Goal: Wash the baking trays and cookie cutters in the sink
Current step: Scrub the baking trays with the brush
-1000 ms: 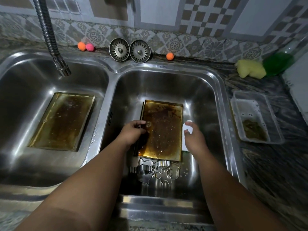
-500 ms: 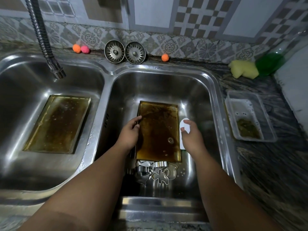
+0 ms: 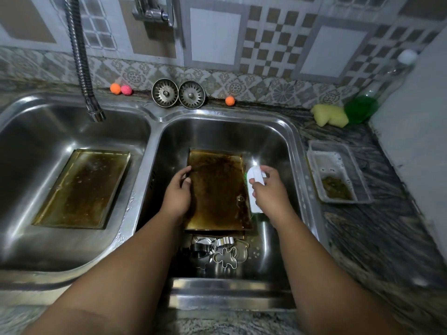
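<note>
In the right basin (image 3: 273, 146) of the sink, the cookie cutters (image 3: 219, 252) lie in a small heap against its near edge, just in front of a brown-stained baking tray (image 3: 217, 189) in the middle of the basin floor. The left basin (image 3: 36, 146) holds a second stained tray (image 3: 84, 189), lying flat. On the counter by the sink's right rim sits a clear plastic tub (image 3: 338, 151) with greenish-brown dregs in its near end. Two metal strainers (image 3: 165, 93) lean at the sink's far rim. My left hand (image 3: 177, 197) grips the tray's left edge, thumb on top. My right hand (image 3: 271, 192) curls around a white scrubber (image 3: 255, 187) at the tray's right edge.
</note>
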